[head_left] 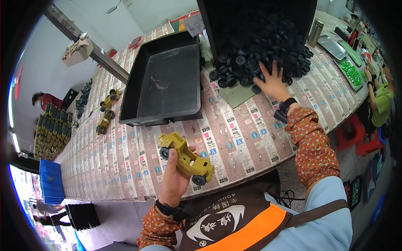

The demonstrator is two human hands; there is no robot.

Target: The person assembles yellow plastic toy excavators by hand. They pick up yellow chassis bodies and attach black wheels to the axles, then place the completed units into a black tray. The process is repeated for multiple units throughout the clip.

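Left hand point(175, 175) grips an olive toy truck point(186, 158); right hand point(273, 81) rests open on black wheels point(247, 67).

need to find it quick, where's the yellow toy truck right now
In the head view the yellow toy truck is low and centre-left, held in the left hand over the table's near edge, just below the empty black tray.

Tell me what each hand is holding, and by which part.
The left hand holds an olive toy truck by its underside and rear. The right hand rests spread on the pile of black wheels; any grip cannot be told.
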